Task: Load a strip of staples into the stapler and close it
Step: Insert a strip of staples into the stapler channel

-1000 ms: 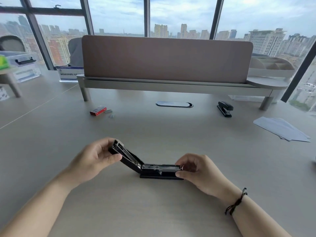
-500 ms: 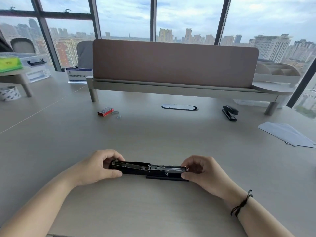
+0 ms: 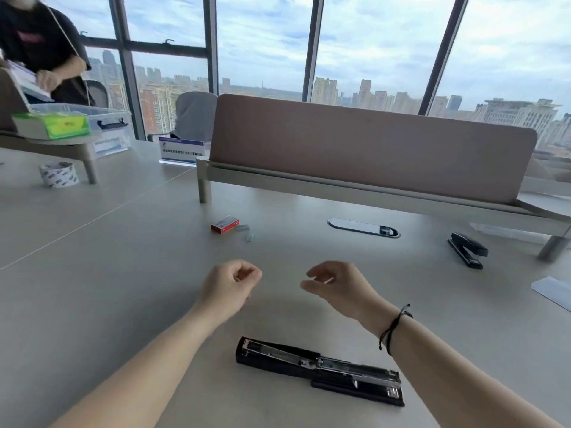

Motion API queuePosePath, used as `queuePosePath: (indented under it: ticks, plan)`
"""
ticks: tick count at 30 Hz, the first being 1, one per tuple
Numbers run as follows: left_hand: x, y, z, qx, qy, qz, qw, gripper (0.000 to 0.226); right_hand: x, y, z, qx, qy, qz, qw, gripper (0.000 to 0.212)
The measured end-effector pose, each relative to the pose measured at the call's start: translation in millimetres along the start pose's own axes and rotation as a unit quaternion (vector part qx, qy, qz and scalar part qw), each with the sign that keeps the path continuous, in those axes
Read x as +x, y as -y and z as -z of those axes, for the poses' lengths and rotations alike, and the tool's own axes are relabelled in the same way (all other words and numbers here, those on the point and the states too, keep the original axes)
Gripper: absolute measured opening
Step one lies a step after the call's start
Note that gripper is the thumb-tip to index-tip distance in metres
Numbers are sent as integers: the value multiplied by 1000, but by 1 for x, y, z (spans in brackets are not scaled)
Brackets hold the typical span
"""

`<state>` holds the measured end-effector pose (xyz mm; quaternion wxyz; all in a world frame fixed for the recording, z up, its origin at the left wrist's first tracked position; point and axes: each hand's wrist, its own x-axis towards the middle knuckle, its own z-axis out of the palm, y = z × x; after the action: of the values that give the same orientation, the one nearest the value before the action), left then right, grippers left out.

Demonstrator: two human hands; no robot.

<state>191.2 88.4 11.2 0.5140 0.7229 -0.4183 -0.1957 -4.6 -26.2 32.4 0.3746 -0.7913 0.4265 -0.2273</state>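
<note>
A black stapler lies folded out flat on the table near me, its metal staple channel facing up. Both hands hover above the table beyond it, touching nothing. My left hand has its fingers loosely curled and holds nothing. My right hand is loosely cupped with fingers apart and is empty. Farther back lie a red staple box and two loose staple strips just to its right.
A second black stapler sits closed at the right. White paper sheets lie at the right edge. A desk divider on a raised shelf crosses the back. A tape roll and another person are at far left.
Both hands let go of the flat-opened stapler and lifted away toward the back of the table. The camera tilted up, so the stapler now sits low in view.
</note>
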Motion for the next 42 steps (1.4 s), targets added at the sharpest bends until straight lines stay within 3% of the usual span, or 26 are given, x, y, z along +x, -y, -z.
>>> queuePosePath:
  ticks: [5, 12, 17, 24, 29, 35, 38, 42]
  plan:
    - [15, 16, 2, -114, -40, 42, 992, 17, 76, 22, -55, -15, 25, -17, 999, 44]
    - [26, 19, 1, -174, -86, 41, 980, 13, 155, 33, -108, -122, 1, 24, 992, 64]
    - [27, 20, 2, -201, -97, 51, 973, 10, 177, 33, -113, -123, -8, 34, 992, 61]
    - [26, 20, 1, -196, -88, 42, 976, 10, 175, 33, -108, -116, -10, 44, 992, 34]
    - [26, 23, 0, -150, -85, 23, 985, 5, 139, 40, -80, 60, 37, -38, 997, 32]
    - [-1, -3, -3, -1, -50, -98, 994, 23, 41, 35, -12, 220, 134, -92, 962, 36]
    - [-27, -28, -8, 44, -29, -189, 980, 34, -12, 26, 20, 259, 150, -94, 950, 41]
    - [-61, -64, -20, 125, -7, -308, 943, 33, -69, 10, 48, 338, 150, -83, 925, 32]
